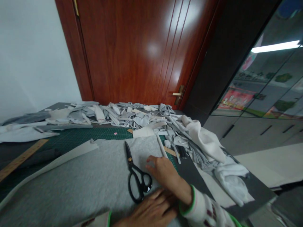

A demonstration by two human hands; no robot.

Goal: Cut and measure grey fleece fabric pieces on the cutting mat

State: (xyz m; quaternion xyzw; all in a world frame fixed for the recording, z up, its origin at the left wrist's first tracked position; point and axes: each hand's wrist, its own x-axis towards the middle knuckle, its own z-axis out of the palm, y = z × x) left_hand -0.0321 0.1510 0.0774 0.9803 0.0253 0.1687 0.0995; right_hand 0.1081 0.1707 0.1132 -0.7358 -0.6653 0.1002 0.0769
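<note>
Grey fabric (94,176) with a pale edge lies spread over a green cutting mat (71,137). Black scissors (136,176) rest on it, blades pointing away and handles toward me. My left hand (151,209) lies flat on the fabric just below the scissor handles, fingers stretched out to the right. Above it, my right hand (163,170) reaches in from the right, beside the handles, with its thumb and fingers curved and apart and nothing between them. My right wrist crosses over the fingertips of my left hand.
A long heap of grey and white fabric scraps (139,118) runs along the table's far side. White cloth (203,138) is bunched at the right. A wooden ruler (23,159) lies at the left. Behind the table stand a brown door (132,56) and a cabinet (251,129).
</note>
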